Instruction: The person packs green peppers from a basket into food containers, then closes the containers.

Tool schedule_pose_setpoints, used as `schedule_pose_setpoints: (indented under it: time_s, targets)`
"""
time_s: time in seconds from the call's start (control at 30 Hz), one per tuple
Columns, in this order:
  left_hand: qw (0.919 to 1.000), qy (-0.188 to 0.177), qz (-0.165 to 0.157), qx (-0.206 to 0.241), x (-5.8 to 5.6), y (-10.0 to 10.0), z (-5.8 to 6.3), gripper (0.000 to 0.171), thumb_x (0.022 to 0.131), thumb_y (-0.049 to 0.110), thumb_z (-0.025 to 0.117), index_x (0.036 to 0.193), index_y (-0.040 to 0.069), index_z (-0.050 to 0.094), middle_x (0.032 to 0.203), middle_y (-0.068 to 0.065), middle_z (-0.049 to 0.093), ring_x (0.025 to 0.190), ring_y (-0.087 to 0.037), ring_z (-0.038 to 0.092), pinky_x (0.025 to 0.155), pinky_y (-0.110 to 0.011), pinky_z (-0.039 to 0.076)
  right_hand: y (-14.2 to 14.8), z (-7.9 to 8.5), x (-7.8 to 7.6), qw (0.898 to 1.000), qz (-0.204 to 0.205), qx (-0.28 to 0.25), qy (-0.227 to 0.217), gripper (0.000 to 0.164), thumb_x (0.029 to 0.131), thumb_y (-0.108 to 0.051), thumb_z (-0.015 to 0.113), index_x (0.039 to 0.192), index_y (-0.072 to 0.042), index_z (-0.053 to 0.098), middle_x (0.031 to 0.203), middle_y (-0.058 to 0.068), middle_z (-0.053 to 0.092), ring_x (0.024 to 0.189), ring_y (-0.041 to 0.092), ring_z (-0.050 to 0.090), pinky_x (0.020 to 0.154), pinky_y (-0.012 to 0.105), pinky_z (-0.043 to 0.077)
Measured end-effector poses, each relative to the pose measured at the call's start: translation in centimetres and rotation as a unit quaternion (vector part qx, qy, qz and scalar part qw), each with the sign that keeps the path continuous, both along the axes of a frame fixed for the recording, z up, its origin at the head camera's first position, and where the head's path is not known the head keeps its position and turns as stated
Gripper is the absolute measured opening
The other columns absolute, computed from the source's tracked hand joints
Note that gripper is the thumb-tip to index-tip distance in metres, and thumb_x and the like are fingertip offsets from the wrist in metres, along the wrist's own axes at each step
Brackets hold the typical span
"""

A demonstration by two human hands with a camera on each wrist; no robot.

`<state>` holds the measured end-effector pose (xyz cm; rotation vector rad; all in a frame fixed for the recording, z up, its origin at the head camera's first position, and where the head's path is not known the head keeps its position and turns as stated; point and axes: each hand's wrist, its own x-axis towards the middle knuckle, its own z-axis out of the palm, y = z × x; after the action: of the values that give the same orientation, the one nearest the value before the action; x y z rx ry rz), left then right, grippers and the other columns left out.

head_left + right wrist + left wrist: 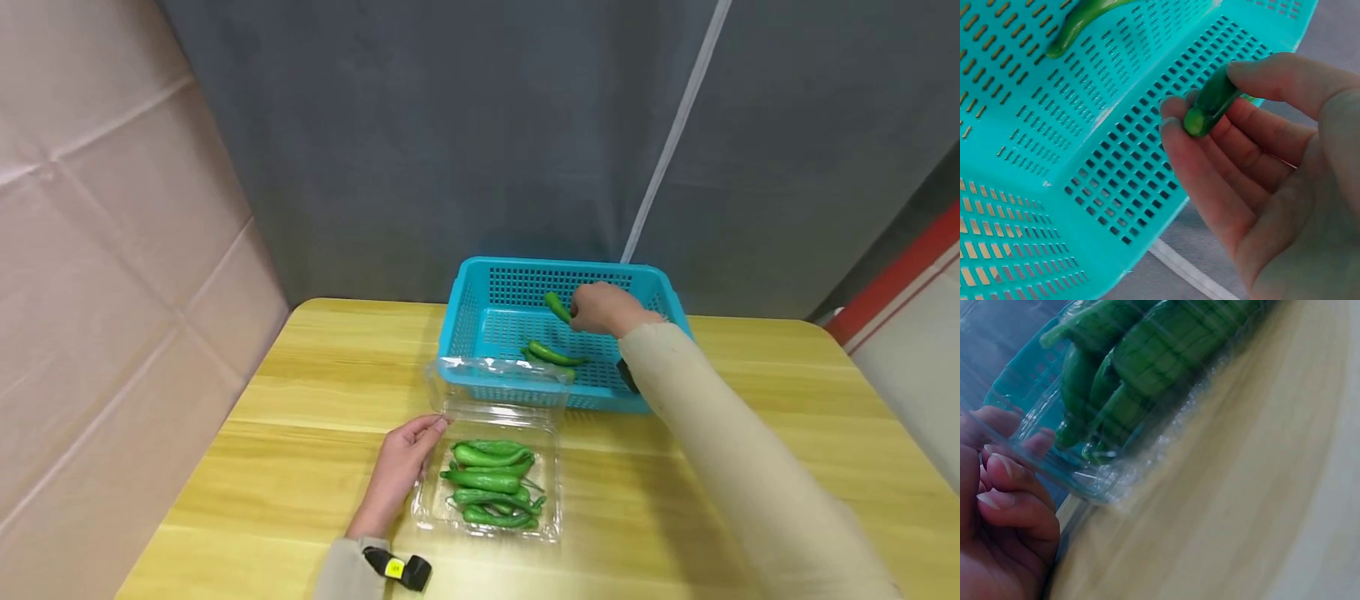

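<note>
Over the blue plastic basket (467, 321), my right hand (606, 308) pinches a green pepper (557, 307) between thumb and fingers. The right wrist view shows the stem end of this pepper (1213, 103) at the fingertips. Below it in the basket lie a curved green pepper (553, 356) and another one partly hidden behind clear plastic. My left hand (401, 462) grips the left edge of a clear plastic clamshell box (553, 483), whose lid (502, 379) is folded back against the basket. Several green peppers (486, 481) lie side by side in the box.
The wooden table (330, 392) carries both the box and the basket. A grey curtain (420, 150) stands right behind the basket, and a pale padded wall (112, 250) rises on the left. A red-edged panel (907, 275) is at the far right.
</note>
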<state>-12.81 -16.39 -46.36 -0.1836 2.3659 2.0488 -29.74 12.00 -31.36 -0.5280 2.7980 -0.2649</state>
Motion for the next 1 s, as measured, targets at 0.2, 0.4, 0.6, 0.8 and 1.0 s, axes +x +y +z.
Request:
schedule_pose_setpoints:
  time_s: [0.2, 0.4, 0.6, 0.8, 1.0]
  targets:
    - [1.0000, 0.004, 0.002, 0.003, 0.0, -0.2, 0.0, 0.035, 0.078, 0.048, 0.061, 0.102, 0.024, 0.065, 0.052, -0.001, 0.042, 0.039, -0.009, 0.035, 0.034, -0.022, 0.034, -0.3, 0.6, 1.1, 0.999, 0.022, -0.012, 0.033, 0.037, 0.082, -0.009, 0.052, 0.060, -0.017, 0.025, 0.060, -0.001, 0.012, 0.054, 0.015, 0.012, 0.051, 0.031, 0.016]
    - [0.9999, 0.012, 0.008, 0.001, -0.3, -0.2, 0.2, 0.037, 0.078, 0.048, 0.061, 0.103, 0.022, 0.065, 0.051, 0.000, 0.041, 0.039, -0.009, 0.034, 0.034, -0.022, 0.033, -0.8, 1.4, 2.7, 0.997, 0.035, -0.016, 0.070, 0.017, 0.084, -0.012, 0.054, 0.067, -0.011, 0.054, 0.057, 0.000, 0.037, 0.054, 0.014, 0.033, 0.051, 0.029, 0.029]
    - [0.9999, 0.008, 0.008, -0.005, -0.7, -0.3, 0.2, 0.036, 0.077, 0.050, 0.062, 0.102, 0.025, 0.065, 0.052, 0.000, 0.041, 0.040, -0.009, 0.035, 0.034, -0.022, 0.034, -0.7, 1.0, 3.6, 0.992, 0.045, -0.020, 0.112, 0.015, 0.086, -0.014, 0.054, 0.096, -0.007, 0.063, 0.084, 0.005, 0.060, 0.063, 0.016, 0.050, 0.056, 0.029, 0.040]
    - [0.9999, 0.010, 0.009, -0.003, -0.8, -0.3, 0.0, 0.037, 0.077, 0.050, 0.062, 0.102, 0.024, 0.065, 0.051, -0.001, 0.041, 0.040, -0.010, 0.034, 0.034, -0.023, 0.033, -0.5, 0.8, 4.6, 0.987, 0.040, -0.051, 0.149, 0.016, 0.085, -0.014, 0.055, 0.097, -0.007, 0.063, 0.082, 0.004, 0.061, 0.062, 0.016, 0.049, 0.053, 0.028, 0.040]
    - [0.9999, 0.009, 0.008, -0.001, -0.8, -0.1, -0.1, 0.036, 0.077, 0.050, 0.062, 0.101, 0.023, 0.065, 0.051, -0.001, 0.041, 0.039, -0.010, 0.034, 0.034, -0.023, 0.033, 0.3, 0.9, 6.1, 0.981, 0.026, -0.089, 0.168, 0.015, 0.086, -0.019, 0.056, 0.096, -0.010, 0.063, 0.077, 0.000, 0.058, 0.062, 0.016, 0.046, 0.054, 0.028, 0.038]
